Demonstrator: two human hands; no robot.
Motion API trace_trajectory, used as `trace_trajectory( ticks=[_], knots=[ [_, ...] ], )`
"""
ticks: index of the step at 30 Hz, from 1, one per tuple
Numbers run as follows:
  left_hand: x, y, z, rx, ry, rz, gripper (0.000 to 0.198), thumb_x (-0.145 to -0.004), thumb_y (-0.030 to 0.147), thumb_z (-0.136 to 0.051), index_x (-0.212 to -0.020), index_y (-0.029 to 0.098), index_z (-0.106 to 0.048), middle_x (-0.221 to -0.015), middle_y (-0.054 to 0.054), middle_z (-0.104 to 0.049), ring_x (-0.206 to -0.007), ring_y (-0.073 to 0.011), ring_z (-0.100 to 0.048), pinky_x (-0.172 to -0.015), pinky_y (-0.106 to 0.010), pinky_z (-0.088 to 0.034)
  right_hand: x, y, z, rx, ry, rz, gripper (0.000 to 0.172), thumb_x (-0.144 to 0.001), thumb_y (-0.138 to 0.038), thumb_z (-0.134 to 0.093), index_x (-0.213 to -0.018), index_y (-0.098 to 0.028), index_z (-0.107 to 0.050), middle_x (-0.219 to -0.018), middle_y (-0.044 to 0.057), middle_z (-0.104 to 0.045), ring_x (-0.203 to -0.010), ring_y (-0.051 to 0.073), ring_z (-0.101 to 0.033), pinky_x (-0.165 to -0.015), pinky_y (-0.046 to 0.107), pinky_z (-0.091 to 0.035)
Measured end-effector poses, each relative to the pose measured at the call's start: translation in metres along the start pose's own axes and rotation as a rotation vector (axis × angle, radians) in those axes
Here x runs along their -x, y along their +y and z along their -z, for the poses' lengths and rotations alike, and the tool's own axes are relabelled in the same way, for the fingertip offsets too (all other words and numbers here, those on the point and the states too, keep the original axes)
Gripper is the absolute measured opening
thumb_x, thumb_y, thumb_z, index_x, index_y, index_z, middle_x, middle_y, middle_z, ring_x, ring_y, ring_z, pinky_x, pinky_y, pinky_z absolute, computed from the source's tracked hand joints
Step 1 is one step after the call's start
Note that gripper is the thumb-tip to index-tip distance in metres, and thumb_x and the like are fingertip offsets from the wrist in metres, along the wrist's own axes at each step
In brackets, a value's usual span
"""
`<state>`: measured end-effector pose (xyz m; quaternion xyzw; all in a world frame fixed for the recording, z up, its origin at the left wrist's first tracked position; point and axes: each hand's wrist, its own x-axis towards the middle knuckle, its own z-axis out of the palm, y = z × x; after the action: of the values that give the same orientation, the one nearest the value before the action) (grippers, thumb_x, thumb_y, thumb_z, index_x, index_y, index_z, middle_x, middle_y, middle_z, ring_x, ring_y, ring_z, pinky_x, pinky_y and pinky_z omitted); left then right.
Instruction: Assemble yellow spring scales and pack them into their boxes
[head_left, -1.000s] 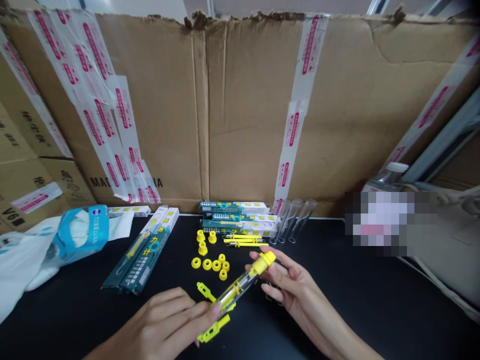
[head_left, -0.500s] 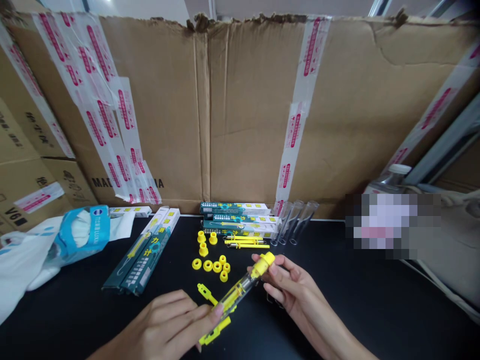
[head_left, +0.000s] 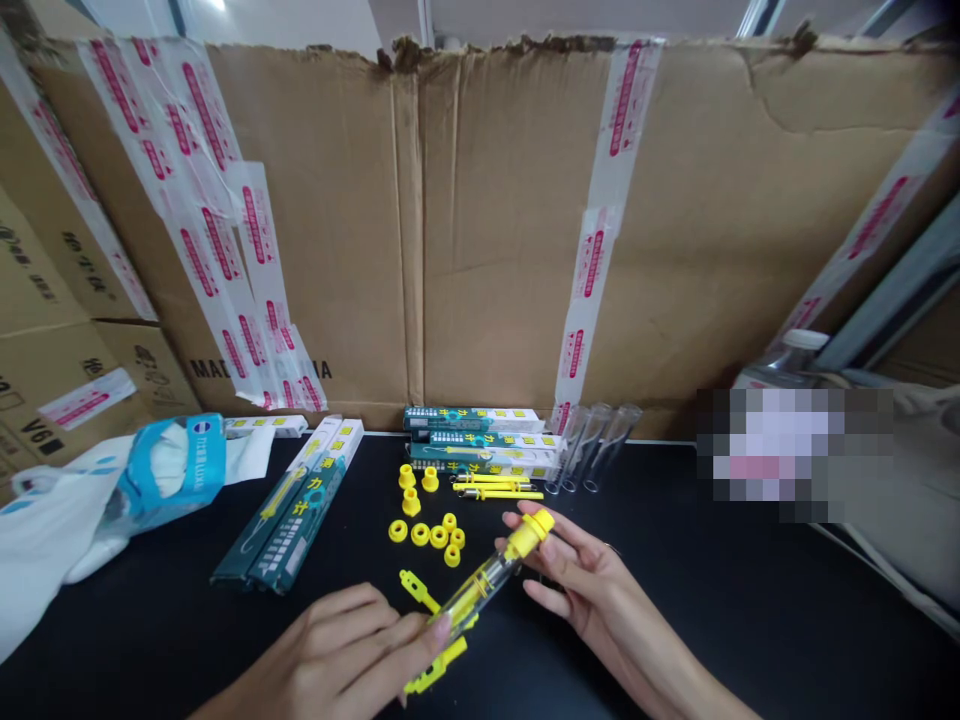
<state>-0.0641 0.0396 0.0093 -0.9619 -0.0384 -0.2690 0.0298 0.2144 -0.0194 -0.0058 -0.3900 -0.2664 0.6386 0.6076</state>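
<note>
From the head camera: two bare hands meet over a black worktop, holding a clear tube near the lower middle of the view. The tube slants, its upper end pointing away to the right, with yellow and metal parts inside and a yellow cap at that end. The left hand pinches the lower end, its thumb along the tube; the right hand's grip closes on the cap between thumb and fingers. Beneath and beside the tube lie yellow tabs, partly hidden by the left hand. Beyond are small yellow rings, yellow collars and slim yellow rods. Behind these, teal-and-white boxes are stacked beside three clear tubes. Two similar boxes lie side by side further left, near a blue packet. A taped cardboard wall stands behind everything; a white-capped bottle is at the right, partly pixelated.
</note>
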Motion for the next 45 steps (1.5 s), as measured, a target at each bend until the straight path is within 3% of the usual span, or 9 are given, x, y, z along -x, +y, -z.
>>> trace_trajectory(
  ticks=[7,10,18,20,23,25,30,39,45],
  knots=[
    [-0.007,0.002,0.0,0.076,0.038,0.012,0.035,-0.099,0.002,-0.048,-0.133,0.002,-0.057,-0.087,-0.01,-0.075,-0.069,-0.0168,-0.067,-0.067,-0.031,-0.058,0.0,-0.002,-0.001,0.016,0.017,-0.007,0.037,-0.081,-0.028,-0.082,-0.116,-0.019,-0.072,-0.123,0.009,-0.075,-0.107,0.021,-0.073,-0.076,0.02,-0.063],
    [-0.006,0.0,0.0,0.09,0.032,0.012,0.035,-0.1,0.004,-0.045,-0.134,0.003,-0.056,-0.087,-0.01,-0.075,-0.07,-0.0171,-0.067,-0.067,-0.031,-0.058,0.0,-0.002,-0.001,0.007,0.028,-0.007,0.035,-0.079,-0.027,-0.084,-0.111,-0.018,-0.073,-0.121,0.009,-0.076,-0.104,0.02,-0.073,-0.076,0.019,-0.062],
    [-0.009,0.0,0.001,0.119,0.046,0.022,0.036,-0.101,0.005,-0.045,-0.135,0.003,-0.055,-0.083,-0.009,-0.074,-0.067,-0.0173,-0.066,-0.064,-0.031,-0.056,0.001,0.002,-0.003,-0.076,0.105,-0.004,0.019,-0.077,-0.024,-0.086,-0.078,-0.019,-0.067,-0.112,0.005,-0.078,-0.1,0.017,-0.075,-0.076,0.018,-0.062],
    [-0.009,0.0,0.001,0.128,0.042,0.024,0.037,-0.101,0.006,-0.045,-0.137,0.003,-0.053,-0.084,-0.009,-0.074,-0.068,-0.0174,-0.066,-0.066,-0.031,-0.057,0.002,0.0,-0.004,-0.072,0.104,-0.006,0.019,-0.078,-0.025,-0.085,-0.087,-0.019,-0.07,-0.112,0.006,-0.078,-0.099,0.018,-0.075,-0.076,0.018,-0.062],
    [-0.007,0.0,0.0,0.127,0.036,0.028,0.037,-0.101,0.007,-0.045,-0.138,0.004,-0.054,-0.083,-0.009,-0.074,-0.068,-0.017,-0.067,-0.069,-0.031,-0.058,0.003,-0.006,-0.006,-0.061,0.092,-0.009,0.048,-0.078,-0.022,-0.085,-0.122,-0.025,-0.066,-0.111,0.006,-0.079,-0.096,0.018,-0.076,-0.075,0.021,-0.063],
    [-0.006,-0.001,0.0,0.124,0.026,0.021,0.038,-0.101,0.008,-0.045,-0.138,0.004,-0.053,-0.086,-0.01,-0.074,-0.073,-0.0179,-0.068,-0.073,-0.032,-0.059,0.004,-0.008,-0.006,-0.046,0.069,-0.014,0.059,-0.078,-0.022,-0.085,-0.132,-0.027,-0.061,-0.114,0.006,-0.078,-0.097,0.018,-0.076,-0.075,0.021,-0.064],
    [-0.005,-0.001,0.001,0.131,0.033,0.027,0.039,-0.1,0.006,-0.047,-0.139,0.005,-0.053,-0.087,-0.01,-0.075,-0.073,-0.0178,-0.068,-0.072,-0.032,-0.059,0.004,-0.009,-0.004,-0.028,0.076,-0.01,0.038,-0.077,-0.024,-0.086,-0.113,-0.021,-0.073,-0.112,0.008,-0.079,-0.096,0.018,-0.076,-0.071,0.019,-0.063],
    [-0.006,0.0,0.002,0.127,0.002,0.034,0.037,-0.101,0.005,-0.047,-0.137,0.005,-0.053,-0.091,-0.01,-0.075,-0.073,-0.0185,-0.067,-0.067,-0.033,-0.057,0.002,-0.004,-0.002,-0.025,0.078,0.012,0.018,-0.079,-0.023,-0.084,-0.093,-0.017,-0.075,-0.112,0.007,-0.079,-0.089,0.013,-0.075,-0.073,0.015,-0.061],
    [-0.005,0.0,0.001,0.142,0.012,0.051,0.037,-0.102,0.006,-0.044,-0.138,0.007,-0.053,-0.088,-0.008,-0.075,-0.072,-0.0168,-0.067,-0.067,-0.03,-0.057,0.002,-0.004,-0.003,-0.039,0.086,0.004,0.02,-0.079,-0.022,-0.084,-0.096,-0.017,-0.075,-0.111,0.008,-0.079,-0.087,0.015,-0.076,-0.072,0.017,-0.062]
  ],
)
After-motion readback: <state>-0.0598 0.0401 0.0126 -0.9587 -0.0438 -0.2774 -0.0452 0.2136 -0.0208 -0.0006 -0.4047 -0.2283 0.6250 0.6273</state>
